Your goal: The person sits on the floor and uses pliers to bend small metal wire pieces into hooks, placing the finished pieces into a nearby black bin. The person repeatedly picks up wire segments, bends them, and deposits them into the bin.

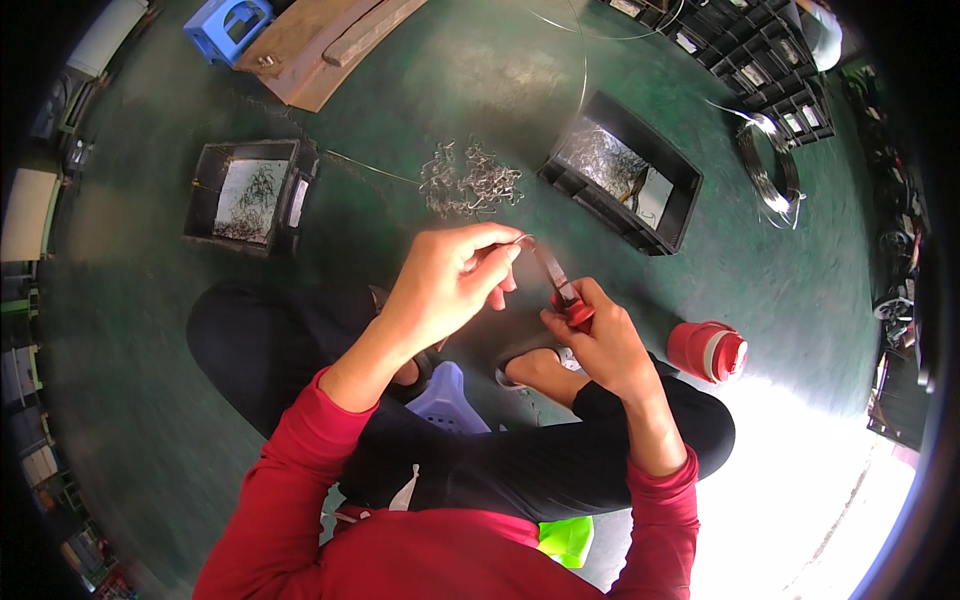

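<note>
My left hand (445,278) is closed, its thumb and forefinger pinching a small curved piece of metal wire (526,238). Red-handled pliers (556,275) are gripped in my right hand (607,340), jaws pointing up and left. Their tips meet the wire piece or come very close to it; I cannot tell which. Beyond my hands, a loose heap of bent wire hooks (470,182) lies on the green floor.
Black crates (292,210) with small dark pieces flank the heap; the right crate (660,160) is larger. A wire coil (768,165), red jug (706,350) and stacked crates (755,65) are right. Wooden boards (305,50) and a blue stool (215,30) lie far left.
</note>
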The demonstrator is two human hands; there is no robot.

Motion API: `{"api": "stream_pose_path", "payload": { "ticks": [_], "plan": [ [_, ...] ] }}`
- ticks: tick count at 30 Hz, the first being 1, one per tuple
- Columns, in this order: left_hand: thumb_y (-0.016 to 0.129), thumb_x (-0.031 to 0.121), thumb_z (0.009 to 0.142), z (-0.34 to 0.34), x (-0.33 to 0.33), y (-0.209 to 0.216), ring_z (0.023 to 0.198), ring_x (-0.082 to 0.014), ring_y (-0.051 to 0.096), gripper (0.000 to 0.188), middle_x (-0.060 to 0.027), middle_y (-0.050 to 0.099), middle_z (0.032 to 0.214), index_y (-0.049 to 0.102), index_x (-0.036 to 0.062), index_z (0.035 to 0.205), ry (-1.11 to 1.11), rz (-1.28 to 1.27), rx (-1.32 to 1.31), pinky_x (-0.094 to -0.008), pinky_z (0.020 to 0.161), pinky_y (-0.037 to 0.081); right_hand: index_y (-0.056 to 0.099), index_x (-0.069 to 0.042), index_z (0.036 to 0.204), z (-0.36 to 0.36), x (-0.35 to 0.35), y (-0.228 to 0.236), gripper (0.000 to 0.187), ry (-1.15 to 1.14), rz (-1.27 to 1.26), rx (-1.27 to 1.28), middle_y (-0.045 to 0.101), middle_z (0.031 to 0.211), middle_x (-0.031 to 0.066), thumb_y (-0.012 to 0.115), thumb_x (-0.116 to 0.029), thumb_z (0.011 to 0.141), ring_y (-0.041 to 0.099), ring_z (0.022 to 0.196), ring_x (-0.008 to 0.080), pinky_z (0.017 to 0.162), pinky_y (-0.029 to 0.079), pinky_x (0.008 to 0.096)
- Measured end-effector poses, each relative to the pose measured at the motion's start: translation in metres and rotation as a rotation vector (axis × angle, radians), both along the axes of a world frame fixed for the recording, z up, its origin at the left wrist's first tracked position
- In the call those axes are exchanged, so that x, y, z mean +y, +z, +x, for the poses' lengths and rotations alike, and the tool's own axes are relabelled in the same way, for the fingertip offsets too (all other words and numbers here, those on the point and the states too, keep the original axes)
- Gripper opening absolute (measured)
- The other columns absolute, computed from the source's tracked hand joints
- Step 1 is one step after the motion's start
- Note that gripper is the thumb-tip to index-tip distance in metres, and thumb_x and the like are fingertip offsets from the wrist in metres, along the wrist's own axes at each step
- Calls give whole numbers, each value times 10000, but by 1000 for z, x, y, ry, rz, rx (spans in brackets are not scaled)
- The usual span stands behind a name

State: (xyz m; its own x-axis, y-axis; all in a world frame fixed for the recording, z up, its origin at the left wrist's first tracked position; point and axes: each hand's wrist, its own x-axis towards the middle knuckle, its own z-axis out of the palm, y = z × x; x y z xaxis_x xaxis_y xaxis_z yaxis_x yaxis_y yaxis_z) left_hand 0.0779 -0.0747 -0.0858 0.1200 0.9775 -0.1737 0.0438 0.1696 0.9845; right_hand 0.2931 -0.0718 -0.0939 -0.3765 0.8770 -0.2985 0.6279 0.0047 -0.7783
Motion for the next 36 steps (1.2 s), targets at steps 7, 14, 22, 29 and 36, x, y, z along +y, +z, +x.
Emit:
{"api": "stream_pose_path", "payload": {
  "ticks": [7,14,22,29,36],
  "plan": [
    [600,-21,895,6,-4,-18,558,-46,523,247,-24,590,680,647,-8,1137,116,456,344,-210,534,471,570,-24,1062,0,3,7,258,-6,-323,69,508,621,-5,665,-218,922,418,437,49,370,306,247],
    [617,-99,818,8,-5,-25,545,-53,469,349,-32,545,676,637,-11,1156,140,561,407,-194,528,443,589,-4,1061,-3,7,12,357,-25,-379,-18,653,846,144,696,-291,878,629,799,218,750,488,340],
    [578,-20,908,10,-6,-20,515,-47,508,260,-42,581,655,634,-8,1162,107,440,332,-212,484,443,550,-2,1061,-3,1,3,295,-4,-89,-60,591,672,93,687,-205,898,570,567,186,531,439,338],
    [469,98,1009,15,-10,-9,487,-64,529,271,-42,585,636,610,4,1220,43,-51,-36,-211,458,425,536,-20,1002,-2,-1,0,248,-59,188,-277,636,936,199,648,-43,782,619,893,413,750,490,471],
    [458,120,1016,17,-11,-7,471,-65,512,286,-39,578,634,602,-11,1226,59,-170,-111,-208,443,408,511,-35,1021,-5,-3,-6,301,-56,369,-388,624,935,169,689,-44,778,603,906,390,758,468,462]
  ]
}}
